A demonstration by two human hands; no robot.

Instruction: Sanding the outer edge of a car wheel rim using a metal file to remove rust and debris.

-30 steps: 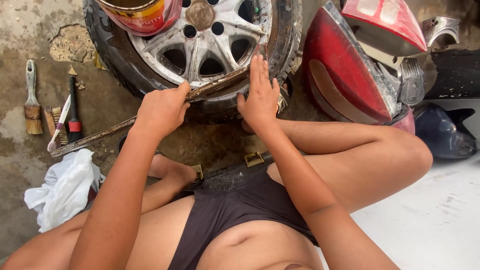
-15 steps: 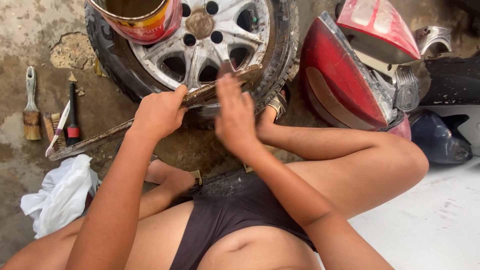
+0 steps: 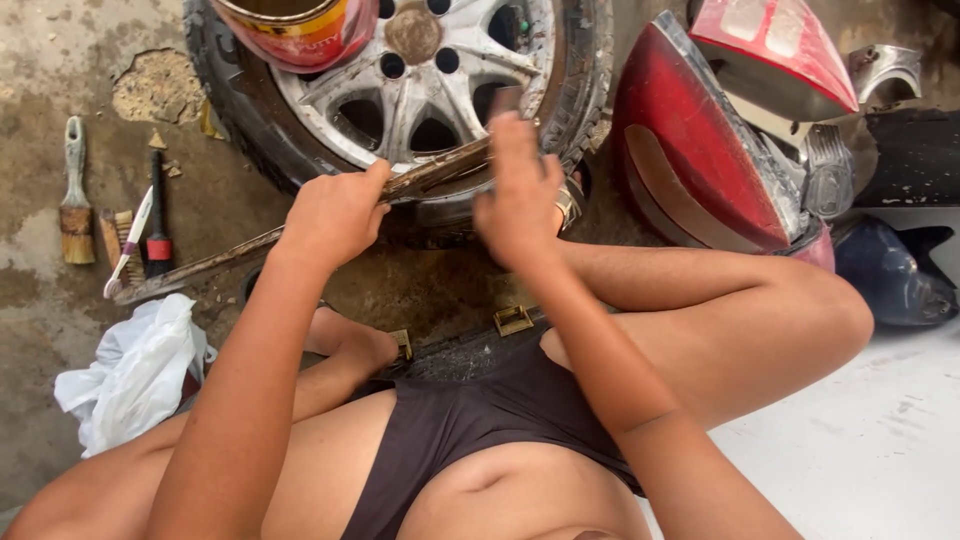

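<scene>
A car wheel with a silver alloy rim point(image 3: 440, 85) and a black tyre point(image 3: 585, 70) lies flat on the concrete in front of me. A long rusty metal bar point(image 3: 215, 262) runs from the ground at the left up to the tyre's near edge. My left hand point(image 3: 335, 215) grips that bar around its middle. My right hand point(image 3: 520, 195) hovers flat and open just above the bar's far end at the tyre, fingers straight and together. A red and yellow tin can point(image 3: 295, 25) stands on the wheel at the top.
A paintbrush point(image 3: 75, 195), a red-handled tool point(image 3: 157, 215) and a toothbrush point(image 3: 128, 245) lie on the floor at left. A white plastic bag point(image 3: 135, 375) sits by my left knee. Red tail-light units point(image 3: 700, 150) and dark body parts point(image 3: 890, 270) lie at right.
My right hand has lifted off the tyre and drawn back towards me, now held flat above the bar. My left hand has kept its grip on the bar.
</scene>
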